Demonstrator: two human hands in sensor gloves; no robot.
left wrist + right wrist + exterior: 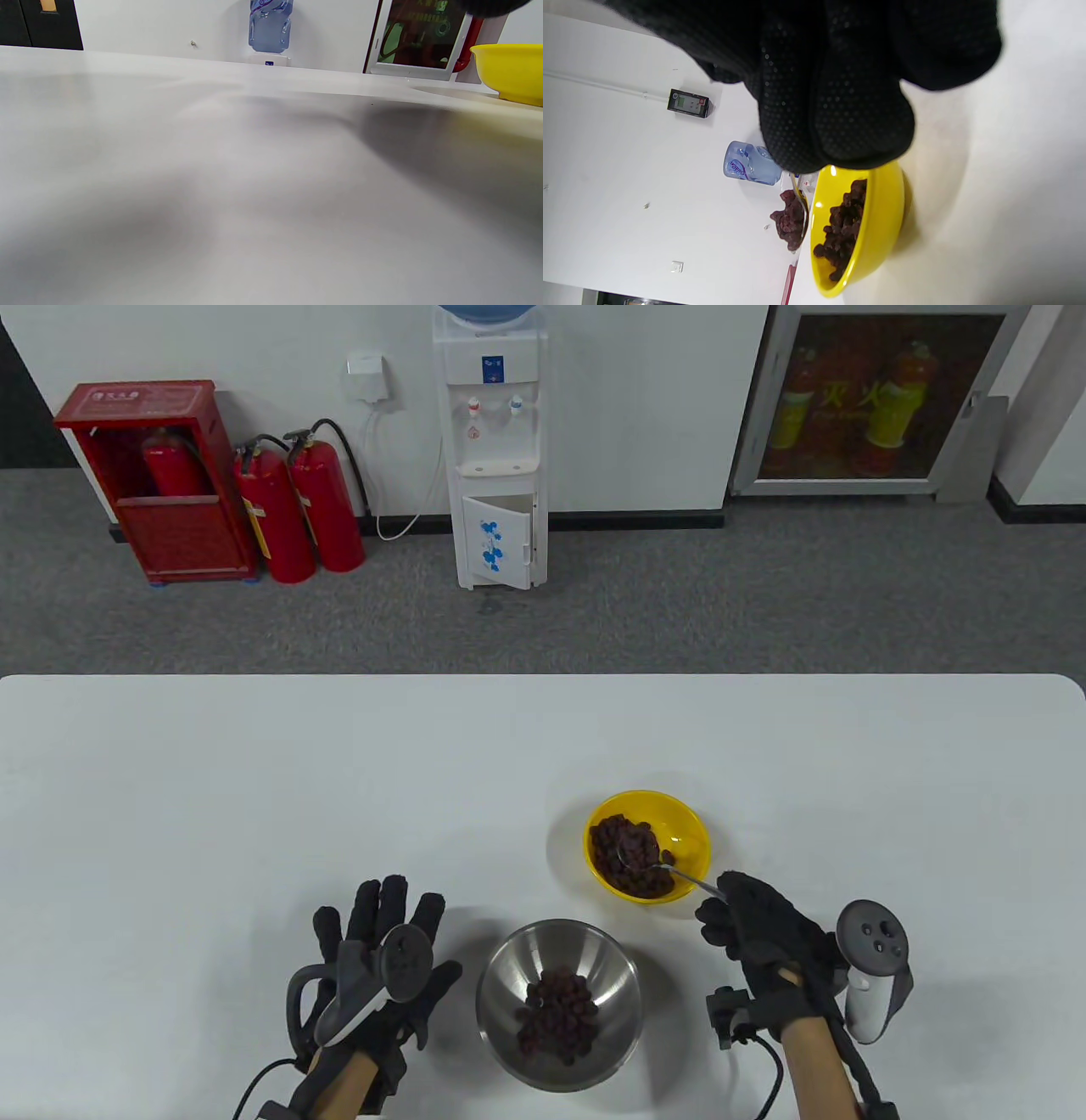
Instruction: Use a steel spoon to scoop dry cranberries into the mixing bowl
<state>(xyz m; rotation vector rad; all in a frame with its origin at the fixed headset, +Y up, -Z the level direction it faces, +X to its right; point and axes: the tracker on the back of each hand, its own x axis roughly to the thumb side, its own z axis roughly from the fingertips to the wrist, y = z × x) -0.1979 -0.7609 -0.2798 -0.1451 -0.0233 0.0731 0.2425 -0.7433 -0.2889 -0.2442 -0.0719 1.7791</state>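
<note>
A steel spoon loaded with dry cranberries is held over a yellow bowl by the gloved right hand.

The spoon's handle is gripped in the closed fingers of the right hand, and its heaped bowl is seen raised just above the cranberries left in the yellow bowl. Nearer the table's front edge, a steel mixing bowl with a small pile of cranberries inside is placed between the two hands. The left hand is laid flat on the white table, fingers spread wide, nothing held.
</note>
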